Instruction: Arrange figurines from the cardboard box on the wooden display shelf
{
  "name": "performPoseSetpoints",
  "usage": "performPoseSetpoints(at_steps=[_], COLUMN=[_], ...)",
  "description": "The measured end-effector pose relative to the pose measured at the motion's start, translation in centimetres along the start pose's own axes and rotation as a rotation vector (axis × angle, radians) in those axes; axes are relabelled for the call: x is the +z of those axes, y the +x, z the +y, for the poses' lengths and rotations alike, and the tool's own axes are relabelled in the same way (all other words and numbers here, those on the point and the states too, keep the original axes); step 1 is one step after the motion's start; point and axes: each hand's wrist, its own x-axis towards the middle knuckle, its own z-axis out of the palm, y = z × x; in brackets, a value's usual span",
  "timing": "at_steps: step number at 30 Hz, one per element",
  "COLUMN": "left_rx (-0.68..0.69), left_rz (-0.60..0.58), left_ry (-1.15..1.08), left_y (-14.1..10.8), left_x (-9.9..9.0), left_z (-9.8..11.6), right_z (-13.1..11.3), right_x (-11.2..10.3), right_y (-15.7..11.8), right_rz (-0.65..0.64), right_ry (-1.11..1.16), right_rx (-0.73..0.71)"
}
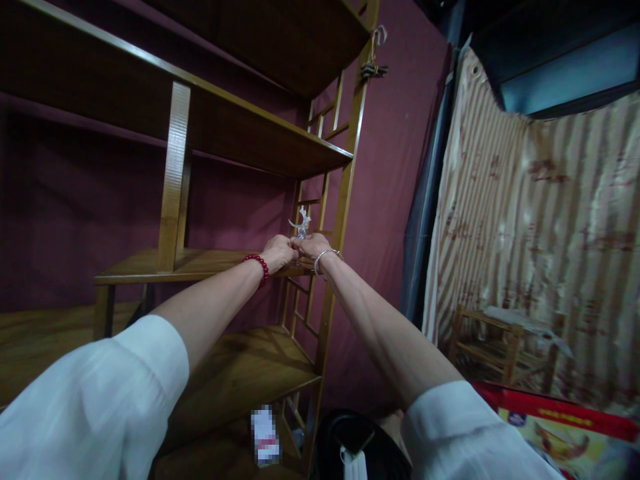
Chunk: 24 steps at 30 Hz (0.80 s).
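At the shelf [220, 260], a pronged clear object [303, 225] is grasped low by left hand [280, 252] and right hand [316, 245], best kept upright.

Left hand [280, 252] and right hand [314, 245] gripping 1 pale branching object [303, 223], by a wooden shelf [220, 265], striped curtain [520, 233] over yonder

Dim; likely home room: wooden shelving [173, 180], purple wall [380, 167], striped curtain [545, 227].

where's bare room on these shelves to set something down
Middle shelf: bare between the post and left hand. Board below: bare beside the lattice. Crowded: near the middle shelf's right end, where left and right hand meet at a translucent item.
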Motion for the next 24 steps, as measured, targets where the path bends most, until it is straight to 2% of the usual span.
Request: performPoseSetpoints(at_steps=[5, 13, 19, 24], left_rx=[0.092, 0.127, 0.096, 0.102], left_rz=[0.007, 0.018, 0.034, 0.038], left_ry=[0.158, 0.114, 0.074, 0.084], left_y=[0.4, 0.3, 0.0, -0.3], left_x=[0.1, 0.2, 0.1, 0.0], left_z=[-0.4, -0.7, -0.5, -0.4], right_z=[0.5, 2.0, 2.1, 2.8], right_x=[0.3, 1.3, 1.2, 1.1], right_y=[0.8, 2.3, 1.0, 0.3], right_rz=[-0.042, -0.053, -0.164, -0.22], right_ry=[0.068, 0.41, 0.782, 0.843], right_rx=[-0.025, -0.037, 0.052, 0.073])
